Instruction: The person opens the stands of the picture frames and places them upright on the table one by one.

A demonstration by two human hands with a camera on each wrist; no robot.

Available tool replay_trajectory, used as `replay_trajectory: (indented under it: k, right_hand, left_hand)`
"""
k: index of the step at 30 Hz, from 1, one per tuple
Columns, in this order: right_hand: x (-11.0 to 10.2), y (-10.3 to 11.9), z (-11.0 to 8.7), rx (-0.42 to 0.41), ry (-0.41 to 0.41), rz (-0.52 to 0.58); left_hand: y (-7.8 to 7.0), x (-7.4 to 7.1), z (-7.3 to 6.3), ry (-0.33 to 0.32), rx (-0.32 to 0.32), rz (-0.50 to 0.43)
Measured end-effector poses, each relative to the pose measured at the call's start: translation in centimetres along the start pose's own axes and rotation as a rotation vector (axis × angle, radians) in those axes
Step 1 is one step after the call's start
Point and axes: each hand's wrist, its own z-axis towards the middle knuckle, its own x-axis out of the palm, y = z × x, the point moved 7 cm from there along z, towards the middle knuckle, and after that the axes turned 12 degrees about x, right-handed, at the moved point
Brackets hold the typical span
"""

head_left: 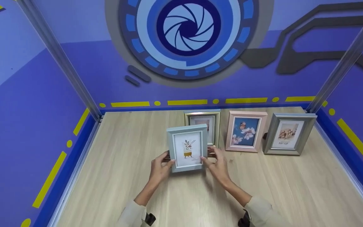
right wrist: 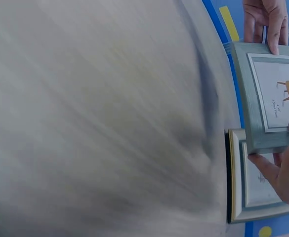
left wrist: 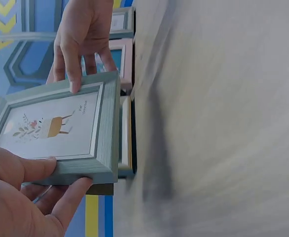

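Note:
Both hands hold a light blue-green picture frame [head_left: 187, 148] by its two sides, its picture of a potted plant facing the head camera. My left hand [head_left: 160, 169] grips the left edge, thumb on the front and fingers behind. The right hand [head_left: 218, 166] pinches the opposite edge in the same way. In the left wrist view the lower edge of the picture frame [left wrist: 107, 128] hangs above the table, with a shadow beneath. Behind it stands a gold-rimmed picture frame [head_left: 216, 126], partly hidden by the held one.
To the right stand a pink picture frame [head_left: 246, 131] with blossoms and a grey-silver picture frame [head_left: 290, 134]. All rest on a wooden table [head_left: 128, 142]. Blue printed walls [head_left: 83, 72] enclose it at the back and sides.

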Motion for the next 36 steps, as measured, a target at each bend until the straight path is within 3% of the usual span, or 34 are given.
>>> replay_trajectory:
  k: [7,13,18,22,29,36]
  right_hand:
    - [2.7,2.2,0.1,-0.009,0.032,0.028]
    - [4.4,3.0,0.6,-0.076,0.084,0.002]
    - [6.2,2.4,1.4,-0.083,0.181,0.007]
    - [7.6,2.3,2.0,-0.072,0.258,0.010]
    - [9.3,2.5,3.0,-0.039,0.347,-0.018]
    - [11.3,1.7,4.1,0.073,0.445,-0.041]
  left_hand:
    - [2.1,-2.3,-0.5,-0.019,-0.077,-0.071]
    - [4.1,-3.6,-0.4,-0.058,-0.137,-0.143]
    - [5.5,-5.1,-0.1,-0.083,-0.091,-0.122]
    - [6.5,-6.1,0.3,-0.103,-0.068,-0.092]
    - [7.7,-6.6,1.6,-0.137,-0.098,-0.075]
    - [9.3,-6.8,2.2,-0.172,-0.141,-0.070]
